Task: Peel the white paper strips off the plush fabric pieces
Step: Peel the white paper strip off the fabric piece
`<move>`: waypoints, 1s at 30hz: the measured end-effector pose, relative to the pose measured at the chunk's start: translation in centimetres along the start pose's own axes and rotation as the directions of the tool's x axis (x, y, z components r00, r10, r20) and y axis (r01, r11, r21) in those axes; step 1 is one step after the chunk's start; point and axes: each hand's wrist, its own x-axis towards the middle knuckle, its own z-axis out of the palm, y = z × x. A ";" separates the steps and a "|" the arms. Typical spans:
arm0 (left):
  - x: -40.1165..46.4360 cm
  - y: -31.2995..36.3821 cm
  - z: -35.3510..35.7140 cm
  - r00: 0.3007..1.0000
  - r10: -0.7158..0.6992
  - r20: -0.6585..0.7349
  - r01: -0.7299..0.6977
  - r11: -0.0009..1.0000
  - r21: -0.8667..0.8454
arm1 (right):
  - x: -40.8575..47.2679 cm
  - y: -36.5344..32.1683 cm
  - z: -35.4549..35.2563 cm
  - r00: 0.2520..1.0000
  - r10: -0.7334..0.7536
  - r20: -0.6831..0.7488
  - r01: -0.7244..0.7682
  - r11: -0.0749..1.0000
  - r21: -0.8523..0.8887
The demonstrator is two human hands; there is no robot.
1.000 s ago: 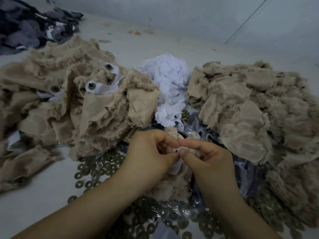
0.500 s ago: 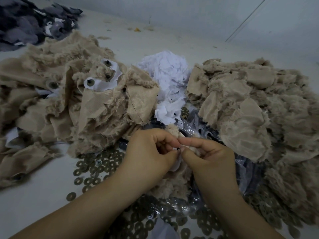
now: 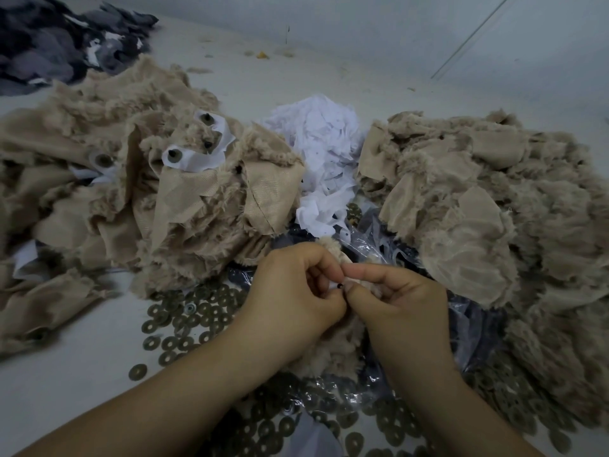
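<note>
Closest to me, dull metal washers (image 3: pixel 184 341) lie scattered over the pale desk (image 3: pixel 66 374), many of them on and under a crinkled clear plastic bag (image 3: pixel 369 249) that runs beneath my wrists. My two hands are together at the middle, fingertips meeting. My left hand (image 3: pixel 290 291) is curled, thumb and fingers pinching a small plush piece (image 3: pixel 329 354) at a spot where a sliver of white paper strip (image 3: pixel 333 286) and a tiny black bead show between my fingertips. My right hand (image 3: pixel 402 298) pinches the same spot from the other side, forefinger stretched over the top and thumb below. The tan fur of the piece hangs down between my forearms and a tuft sticks up just behind my left knuckles.

Beyond my left hand is a big heap of tan plush pieces (image 3: pixel 148 192), several with white paper and round metal studs on them. To the right sits a second tan heap (image 3: pixel 478 209), with no paper that I can see. Between the two heaps is a mound of loose white paper scraps (image 3: pixel 319 143). Far off in the left corner lies a pile of dark grey fabric (image 3: pixel 59 44).
</note>
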 end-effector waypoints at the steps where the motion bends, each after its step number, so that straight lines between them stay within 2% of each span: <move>1: 0.1 0.0 0.0 0.999 -0.035 0.024 0.036 0.998 -0.047 | 0.0 0.1 0.0 1.000 0.010 -0.001 -0.010 1.000 0.007; 5: 0.4 -0.1 -0.2 0.984 -0.140 0.106 0.157 0.973 -0.172 | -0.1 0.2 0.0 0.999 0.026 -0.021 -0.026 1.000 -0.009; 9: 0.6 -0.3 -0.3 0.950 -0.279 0.138 0.310 0.888 -0.339 | 0.0 0.1 0.0 0.999 0.023 -0.022 -0.023 0.999 -0.024; 14: 0.7 -0.4 -0.3 0.949 -0.292 0.117 0.315 0.877 -0.364 | 0.1 -0.1 -0.1 0.996 0.064 0.067 -0.063 0.998 -0.006; 21: 0.6 -0.5 -0.9 0.961 -0.238 0.142 0.271 0.913 -0.304 | 0.2 0.1 -0.3 0.998 0.024 0.051 -0.021 0.997 -0.070; 24: 0.5 -0.4 -2.0 0.979 -0.176 0.099 0.191 0.966 -0.172 | 0.0 0.1 -0.2 0.999 0.014 0.036 -0.011 0.996 -0.094; 26: 0.8 -0.5 -3.4 0.998 -0.065 -0.006 0.065 0.996 0.062 | 0.0 0.2 -0.3 1.000 0.000 0.029 0.003 0.995 -0.098; 27: 1.0 -1.2 -4.4 0.999 0.000 -0.043 0.010 0.971 0.237 | 0.0 0.1 -0.3 1.000 -0.002 0.030 0.005 0.996 -0.092; 28: 1.1 -1.1 -5.1 0.998 0.053 -0.015 -0.043 0.919 0.393 | -0.1 0.1 -0.3 0.999 0.000 0.034 0.003 0.996 -0.086; 29: 1.5 -1.7 -5.8 0.999 0.050 0.001 -0.042 0.830 0.556 | -0.1 0.1 -0.3 0.999 0.003 0.041 0.000 0.997 -0.080; 30: 1.1 -2.0 -6.3 0.990 -0.057 0.129 -0.044 0.745 0.665 | -0.1 0.0 -0.2 0.999 0.004 0.047 0.000 0.997 -0.076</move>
